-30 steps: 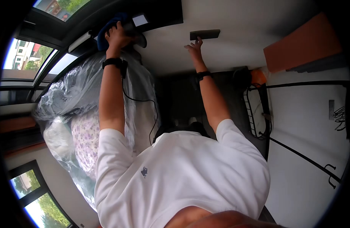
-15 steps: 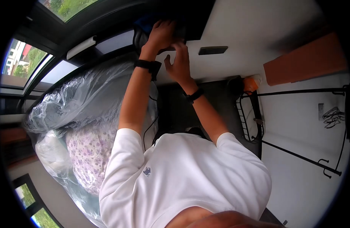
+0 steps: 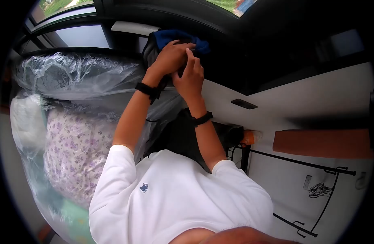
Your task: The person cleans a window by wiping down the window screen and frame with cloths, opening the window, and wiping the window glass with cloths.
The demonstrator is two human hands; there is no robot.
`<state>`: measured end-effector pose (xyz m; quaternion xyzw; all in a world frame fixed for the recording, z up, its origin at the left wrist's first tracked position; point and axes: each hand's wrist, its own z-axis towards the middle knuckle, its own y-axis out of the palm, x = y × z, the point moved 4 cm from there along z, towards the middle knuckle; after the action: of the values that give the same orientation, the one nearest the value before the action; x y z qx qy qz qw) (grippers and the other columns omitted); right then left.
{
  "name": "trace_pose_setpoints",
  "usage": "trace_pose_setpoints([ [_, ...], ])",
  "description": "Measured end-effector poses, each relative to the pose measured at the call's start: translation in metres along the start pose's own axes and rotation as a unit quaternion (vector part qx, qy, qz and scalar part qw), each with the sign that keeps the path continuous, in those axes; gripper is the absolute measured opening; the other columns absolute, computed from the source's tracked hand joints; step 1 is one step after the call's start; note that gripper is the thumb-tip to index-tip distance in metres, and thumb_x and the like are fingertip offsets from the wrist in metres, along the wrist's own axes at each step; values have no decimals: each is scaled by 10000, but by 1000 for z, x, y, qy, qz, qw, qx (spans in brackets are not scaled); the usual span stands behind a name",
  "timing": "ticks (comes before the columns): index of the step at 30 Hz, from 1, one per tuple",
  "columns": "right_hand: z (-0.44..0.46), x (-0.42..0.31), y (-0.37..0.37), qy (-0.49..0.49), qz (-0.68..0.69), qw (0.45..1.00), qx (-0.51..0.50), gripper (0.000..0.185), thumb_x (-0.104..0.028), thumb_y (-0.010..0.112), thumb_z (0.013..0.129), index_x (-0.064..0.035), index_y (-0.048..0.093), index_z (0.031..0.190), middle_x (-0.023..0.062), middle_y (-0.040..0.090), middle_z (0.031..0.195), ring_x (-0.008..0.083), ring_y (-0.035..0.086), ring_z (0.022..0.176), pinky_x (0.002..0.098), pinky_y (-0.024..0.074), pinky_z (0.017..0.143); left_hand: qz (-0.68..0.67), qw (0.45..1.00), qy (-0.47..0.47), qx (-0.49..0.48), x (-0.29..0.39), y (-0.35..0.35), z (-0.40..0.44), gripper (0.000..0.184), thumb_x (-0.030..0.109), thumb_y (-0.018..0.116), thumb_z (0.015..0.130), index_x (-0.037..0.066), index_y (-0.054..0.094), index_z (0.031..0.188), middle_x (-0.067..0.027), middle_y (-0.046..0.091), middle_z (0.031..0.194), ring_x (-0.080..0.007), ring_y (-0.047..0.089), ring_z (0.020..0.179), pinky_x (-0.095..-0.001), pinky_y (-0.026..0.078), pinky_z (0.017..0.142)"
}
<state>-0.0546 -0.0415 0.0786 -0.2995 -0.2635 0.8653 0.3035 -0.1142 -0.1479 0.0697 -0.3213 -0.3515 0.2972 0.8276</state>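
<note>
A dark grey and black soft item with blue cloth [image 3: 177, 35] at its top sits by the window ledge; its exact kind I cannot make out. My left hand [image 3: 169, 59] lies over it from the near side, its fingers bent across the front. Just to the right, my right hand [image 3: 190, 77] is raised, thumb apart from the fingers. Its index fingertip meets the left hand's fingers or comes very near them. Both wrists wear black bands. Beneath the hands, the lower part of the dark item is mostly hidden.
On the left lies a bed-like surface with clear plastic sheeting [image 3: 79, 79] over a floral purple-and-white bundle [image 3: 79, 150]. Dark window frames run along the top. A reddish-brown board [image 3: 321, 143] and a black metal rack [image 3: 292, 159] are at the right, beside an orange item [image 3: 248, 137].
The view has turned, so the window ledge and blue cloth show more. My right hand has come closer to my left hand, its index finger now up against or near the left fingers.
</note>
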Motion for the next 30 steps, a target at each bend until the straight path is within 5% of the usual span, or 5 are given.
trace_pose_setpoints([
  [11, -6, 76, -72, 201, -43, 979, -10, 462, -171, 697, 860, -46, 514, 1265, 195, 654, 1161, 367, 658, 1065, 438, 532, 857, -57, 998, 25, -14, 59, 62, 67, 496, 258, 656, 875, -3, 554, 1285, -183, 667, 1075, -333, 625, 1077, -452, 416, 1025],
  [14, 8, 94, -81, 317, -8, 946, -63, 640, -452, 659, 906, -35, 451, 1345, 253, 610, 1260, 401, 627, 1128, 454, 505, 923, -435, 887, -98, -119, 53, 44, 62, 489, 278, 639, 939, -20, 523, 1310, -225, 643, 1195, -341, 617, 1148, -415, 499, 957],
  [18, 28, 91, -18, 153, -208, 960, -105, 810, -606, 560, 900, -72, 367, 1478, 323, 451, 1412, 523, 390, 1326, 576, 313, 1089, -200, 979, -24, 34, -4, -55, 19, 416, 219, 659, 894, 28, 581, 1256, -186, 610, 1228, -350, 574, 1178, -417, 442, 1019],
  [21, 46, 36, 30, 77, -343, 931, -103, 707, -572, 525, 923, -71, 462, 1418, 295, 507, 1352, 507, 428, 1280, 545, 340, 1077, 60, 988, -101, 99, -78, -110, -18, 380, 280, 649, 896, 101, 611, 1230, -139, 535, 1333, -333, 487, 1258, -453, 364, 1071],
  [30, 71, -1, 70, 54, -101, 993, -33, 368, -248, 574, 858, -77, 643, 1176, 183, 638, 1128, 401, 583, 1041, 498, 453, 944, 209, 967, -145, 14, -167, -133, -57, 660, 568, 617, 889, 170, 507, 1403, -153, 432, 1451, -361, 356, 1381, -492, 220, 1161],
])
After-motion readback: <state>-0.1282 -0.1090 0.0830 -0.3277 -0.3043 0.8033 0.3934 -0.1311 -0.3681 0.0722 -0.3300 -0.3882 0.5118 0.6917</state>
